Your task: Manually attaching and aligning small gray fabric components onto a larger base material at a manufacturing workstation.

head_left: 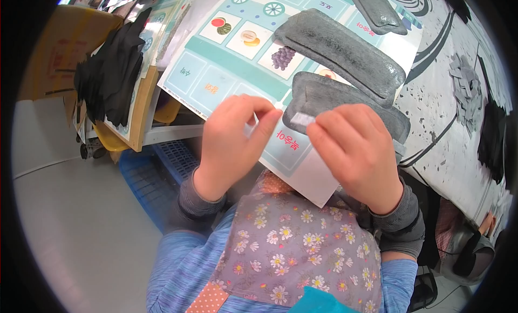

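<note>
My left hand (232, 143) is closed in a pinch above the printed sheet, thumb against fingers. A tiny whitish bit shows by its fingertips, too small to name. Opposite it, my right hand (359, 151) pinches a small white label (302, 119) at the near end of a dark grey padded strip (345, 100). Beyond that piece lies a longer grey padded strip (340, 54), its upper face shiny. Under these is a large sheet (232, 70) with fruit pictures in pale blue boxes, its near corner hanging toward my apron.
Another grey strip (377, 11) lies at the far side. Black strips (110, 70) are piled at left, beside a cardboard box (65, 49). Below is a blue plastic crate (148, 178). Grey scraps (465, 89) and black strips (491, 143) lie at right, with another person's hand (487, 224) lower down.
</note>
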The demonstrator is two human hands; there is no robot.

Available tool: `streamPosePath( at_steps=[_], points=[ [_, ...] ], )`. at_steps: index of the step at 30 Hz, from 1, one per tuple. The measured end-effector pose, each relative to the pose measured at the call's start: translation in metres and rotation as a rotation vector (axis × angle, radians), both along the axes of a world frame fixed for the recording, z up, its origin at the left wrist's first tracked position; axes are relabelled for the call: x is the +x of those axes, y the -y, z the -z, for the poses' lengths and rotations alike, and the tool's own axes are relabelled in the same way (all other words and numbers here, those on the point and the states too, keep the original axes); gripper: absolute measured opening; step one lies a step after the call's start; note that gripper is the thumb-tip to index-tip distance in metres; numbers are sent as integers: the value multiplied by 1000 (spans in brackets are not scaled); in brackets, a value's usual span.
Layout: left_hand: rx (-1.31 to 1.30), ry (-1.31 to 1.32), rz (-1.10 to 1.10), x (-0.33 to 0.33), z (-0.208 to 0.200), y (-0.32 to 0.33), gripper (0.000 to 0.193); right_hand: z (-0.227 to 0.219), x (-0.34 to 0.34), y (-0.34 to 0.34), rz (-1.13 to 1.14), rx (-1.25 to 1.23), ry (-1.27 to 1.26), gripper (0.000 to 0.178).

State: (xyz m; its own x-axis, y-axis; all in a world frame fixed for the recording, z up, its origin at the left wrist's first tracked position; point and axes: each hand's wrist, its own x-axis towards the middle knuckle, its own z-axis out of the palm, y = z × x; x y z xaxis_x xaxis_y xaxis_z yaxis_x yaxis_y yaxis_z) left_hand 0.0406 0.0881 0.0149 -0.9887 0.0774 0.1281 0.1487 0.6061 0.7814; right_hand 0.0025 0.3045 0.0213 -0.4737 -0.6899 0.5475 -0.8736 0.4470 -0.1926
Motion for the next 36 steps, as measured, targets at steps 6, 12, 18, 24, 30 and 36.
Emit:
streamPosePath(
  at_steps=[6, 12, 18, 24, 30, 36],
  points=[
    [-178, -353, 160, -9, 21, 13, 5, 14, -9, 11, 85, -4, 84, 17],
    [-201, -339, 154, -6, 30, 12, 4, 22, -10, 19, 70, -29, 86, 13],
    [-179, -364, 160, -7, 32, 11, 5, 25, -11, 18, 74, 7, 116, 12],
    [-191, -339, 185, -9, 32, 9, 5, 26, -13, 17, 57, 3, 124, 12],
    [-184, -334, 198, -9, 33, 8, 5, 28, -14, 17, 45, -18, 108, 14],
    [-178, -302, 203, -10, 34, 6, 5, 28, -14, 14, 43, 0, 134, 15]
  ],
)
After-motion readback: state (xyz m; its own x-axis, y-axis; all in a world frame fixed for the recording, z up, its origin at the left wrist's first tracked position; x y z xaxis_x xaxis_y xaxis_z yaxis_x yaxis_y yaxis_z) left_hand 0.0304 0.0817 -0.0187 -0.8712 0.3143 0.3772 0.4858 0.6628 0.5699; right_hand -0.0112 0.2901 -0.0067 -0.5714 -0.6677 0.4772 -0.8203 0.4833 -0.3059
